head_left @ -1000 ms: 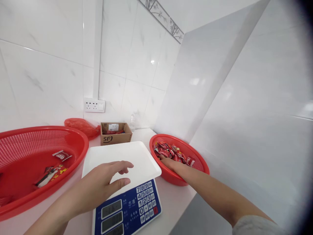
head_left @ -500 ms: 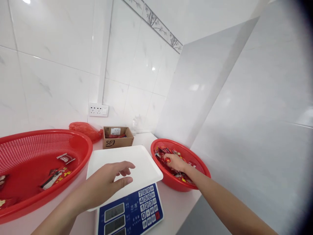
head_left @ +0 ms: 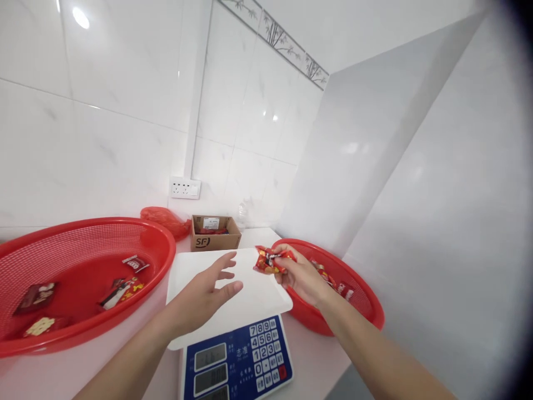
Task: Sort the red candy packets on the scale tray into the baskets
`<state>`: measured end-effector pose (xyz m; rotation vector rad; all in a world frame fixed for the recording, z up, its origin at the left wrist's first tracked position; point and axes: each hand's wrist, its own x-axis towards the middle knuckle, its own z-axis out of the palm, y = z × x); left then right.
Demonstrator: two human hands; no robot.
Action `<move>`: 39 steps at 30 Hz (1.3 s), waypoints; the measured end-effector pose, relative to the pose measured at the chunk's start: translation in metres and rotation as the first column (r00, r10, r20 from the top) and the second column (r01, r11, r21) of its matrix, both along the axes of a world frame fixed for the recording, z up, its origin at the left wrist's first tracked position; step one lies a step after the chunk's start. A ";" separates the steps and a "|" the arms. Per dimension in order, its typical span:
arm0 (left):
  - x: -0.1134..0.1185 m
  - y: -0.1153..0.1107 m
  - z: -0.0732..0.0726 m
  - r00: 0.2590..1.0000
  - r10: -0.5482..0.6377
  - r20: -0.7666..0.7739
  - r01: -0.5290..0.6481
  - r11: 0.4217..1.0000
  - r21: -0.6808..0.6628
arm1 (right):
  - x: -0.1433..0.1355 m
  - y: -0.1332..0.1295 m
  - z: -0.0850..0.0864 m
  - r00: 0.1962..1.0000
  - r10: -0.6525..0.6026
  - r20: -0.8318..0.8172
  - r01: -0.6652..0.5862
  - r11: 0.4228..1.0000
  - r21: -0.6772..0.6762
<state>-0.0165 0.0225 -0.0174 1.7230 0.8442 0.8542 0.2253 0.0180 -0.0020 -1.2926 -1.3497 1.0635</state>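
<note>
Between the thumb and fingers of my right hand (head_left: 302, 276) is a red snack packet (head_left: 268, 260) with yellow and dark print. It is held above the right edge of the white weighing pan (head_left: 245, 291). My left hand (head_left: 208, 294) hovers over the left part of the pan, fingers apart and holding nothing. Below the pan, the blue front of the electronic scale (head_left: 237, 355) shows number keys and displays. The right red basket (head_left: 370, 303), with several wrapped snacks (head_left: 325, 272) in it, is partly hidden by my right hand and forearm.
At the left stands a large red basket (head_left: 160, 253) with several snack packets at its bottom. Behind the scale are a cardboard box (head_left: 219, 241), a red plastic bag (head_left: 166, 221) and a clear bottle (head_left: 242, 212). A grey panel (head_left: 375, 183) rises along the right side.
My right hand has come out of the right basket and moved left over the pan's edge with a red snack packet. My left hand stays open over the pan. The view has shifted slightly.
</note>
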 end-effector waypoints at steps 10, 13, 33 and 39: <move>0.000 0.011 -0.001 0.968 0.043 0.246 -0.021 0.996 -0.090 | -0.069 -0.013 -0.003 0.935 0.271 -0.229 -0.290 0.956 -0.053; -0.002 0.017 -0.003 0.956 0.109 0.271 -0.087 0.992 -0.092 | -0.067 -0.010 -0.005 0.948 0.230 -0.222 -0.246 0.968 -0.047; -0.004 0.019 0.000 0.831 0.229 0.507 -0.166 0.972 -0.167 | -0.046 0.009 -0.046 0.961 0.168 0.221 -0.153 0.985 -0.084; 0.000 0.015 -0.001 0.807 0.243 0.538 -0.176 0.969 -0.174 | -0.045 0.003 -0.033 0.951 0.066 0.301 -0.100 0.990 0.098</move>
